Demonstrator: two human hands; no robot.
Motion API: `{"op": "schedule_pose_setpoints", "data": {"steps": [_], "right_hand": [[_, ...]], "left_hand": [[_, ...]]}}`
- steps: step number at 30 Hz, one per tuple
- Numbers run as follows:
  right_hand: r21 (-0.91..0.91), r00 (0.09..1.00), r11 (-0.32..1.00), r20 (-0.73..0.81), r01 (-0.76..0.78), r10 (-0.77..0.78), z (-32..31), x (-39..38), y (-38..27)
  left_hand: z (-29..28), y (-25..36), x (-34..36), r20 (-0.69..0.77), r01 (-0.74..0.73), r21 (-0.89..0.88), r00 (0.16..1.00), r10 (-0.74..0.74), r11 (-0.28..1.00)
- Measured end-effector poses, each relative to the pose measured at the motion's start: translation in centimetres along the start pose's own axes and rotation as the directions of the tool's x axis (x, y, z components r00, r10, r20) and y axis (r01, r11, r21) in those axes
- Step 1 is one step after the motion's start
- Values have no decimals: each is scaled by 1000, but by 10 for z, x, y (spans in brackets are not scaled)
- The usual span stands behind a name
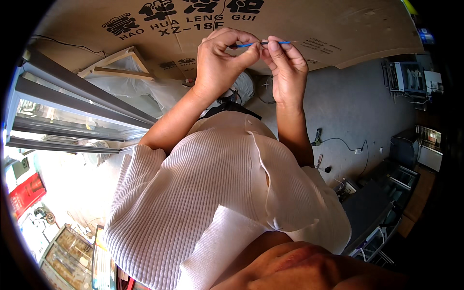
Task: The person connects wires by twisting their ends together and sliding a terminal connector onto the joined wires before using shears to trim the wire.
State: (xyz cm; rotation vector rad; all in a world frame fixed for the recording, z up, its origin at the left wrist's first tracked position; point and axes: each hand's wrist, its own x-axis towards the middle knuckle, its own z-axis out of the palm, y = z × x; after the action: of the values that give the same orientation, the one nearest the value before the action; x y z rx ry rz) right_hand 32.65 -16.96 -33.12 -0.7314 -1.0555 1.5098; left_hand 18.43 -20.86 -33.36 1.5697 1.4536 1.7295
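Note:
A thin blue electrical wire [284, 42] runs level between my two hands, up in front of the cardboard. My left hand [220, 63] pinches it between thumb and forefinger, with a bit of blue showing inside the curl of the fingers. Close by on the right, my right hand [289, 70] holds the wire in its fingertips, the thumb toward me. Between the hands, a short dark section covers the wire. Past the right fingertips, its end looks thin and copper-coloured. The fingers hide part of the wire.
Large printed cardboard [280, 24] spans the far side. A wooden frame [123, 72] with clear plastic leans at the left, beside grey metal door or window frames [82, 104]. On the grey floor [348, 106] lie a black cable [338, 139] and a screwdriver-like tool [319, 160]. Dark furniture lines the right.

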Motion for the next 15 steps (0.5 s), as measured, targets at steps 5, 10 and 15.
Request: {"op": "schedule_pose_setpoints", "data": {"steps": [5, 10, 15], "right_hand": [[1, 1000, 1000, -12, -8, 8, -1, 0, 0], [-29, 1000, 1000, -19, 0, -1, 1, -1, -1], [-42, 999, 999, -29, -18, 16, 2, 0, -1]], "left_hand": [[-1, 0, 1, -11, -56, 82, 998, 57, 995], [-3, 0, 1, -16, -96, 156, 995, 100, 983], [-3, 0, 0, -40, -103, 169, 993, 112, 980]]}}
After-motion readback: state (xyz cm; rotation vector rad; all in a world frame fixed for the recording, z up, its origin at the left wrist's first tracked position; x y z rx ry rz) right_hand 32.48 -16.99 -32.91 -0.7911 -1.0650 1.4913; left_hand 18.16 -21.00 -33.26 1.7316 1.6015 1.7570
